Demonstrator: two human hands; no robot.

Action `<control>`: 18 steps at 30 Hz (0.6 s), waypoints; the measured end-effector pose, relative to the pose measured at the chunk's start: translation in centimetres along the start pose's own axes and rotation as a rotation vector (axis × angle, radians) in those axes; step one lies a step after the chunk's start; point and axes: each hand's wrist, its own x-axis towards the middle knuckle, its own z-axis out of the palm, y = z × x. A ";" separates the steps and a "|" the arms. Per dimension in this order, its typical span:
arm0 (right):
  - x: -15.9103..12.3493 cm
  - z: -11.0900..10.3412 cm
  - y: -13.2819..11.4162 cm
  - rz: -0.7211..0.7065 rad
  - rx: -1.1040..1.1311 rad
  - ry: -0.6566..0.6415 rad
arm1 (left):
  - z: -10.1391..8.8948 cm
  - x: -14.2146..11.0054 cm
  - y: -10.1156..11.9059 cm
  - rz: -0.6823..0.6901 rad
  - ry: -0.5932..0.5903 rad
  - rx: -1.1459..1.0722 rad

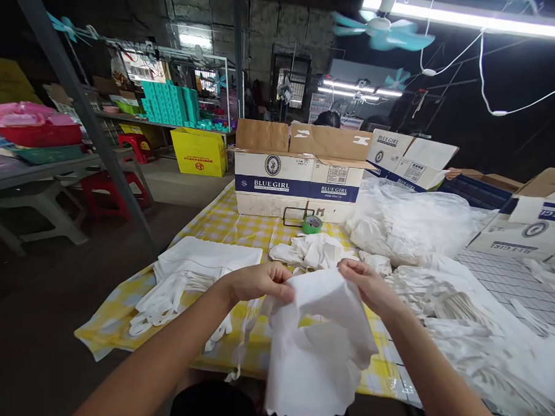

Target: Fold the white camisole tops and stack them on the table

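Between my hands hangs a white fabric piece (307,369) with a ragged opening in its middle and a zigzag lower edge. My left hand (265,282) pinches its upper left corner, thumb on top. At the upper right corner, my right hand (368,287) grips it with closed fingers. Left of my left hand lies a stack of folded white fabric pieces (206,257), with looped straps spilling toward the table edge. Just beyond my hands is a crumpled white cloth heap (315,251).
A yellow checked tablecloth (212,220) covers the table. Cardboard cartons (297,187) stand along its back, with a green tape roll (312,224) in front. To the right are a clear plastic bag (410,220) of white material and layered white fabric (443,295). Another person's hand (452,173) shows behind.
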 end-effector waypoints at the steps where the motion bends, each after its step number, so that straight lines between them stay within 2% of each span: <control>1: 0.2 0.2 0.2 -0.034 -0.122 0.044 | 0.3 0.4 -0.1 0.030 0.049 -0.081; 4: -0.3 1.0 0.7 -0.053 -0.338 0.047 | 0.9 1.6 -0.4 0.094 0.166 -0.300; 7: -2.3 1.4 1.1 0.061 -0.275 -0.123 | 1.3 2.3 -0.7 0.119 0.240 -0.389; 9: -3.5 1.6 1.5 0.141 -0.224 -0.165 | 1.4 2.4 -0.8 0.130 0.277 -0.412; 11: -4.2 2.0 2.1 0.194 -0.131 -0.173 | 1.5 2.4 -0.8 0.130 0.286 -0.416; 15: -3.8 3.3 3.1 0.253 0.213 -0.223 | 1.8 2.4 -0.9 0.126 0.279 -0.402; 18: -3.2 3.9 3.0 0.271 0.408 -0.190 | 1.9 2.1 -1.0 0.147 0.311 -0.370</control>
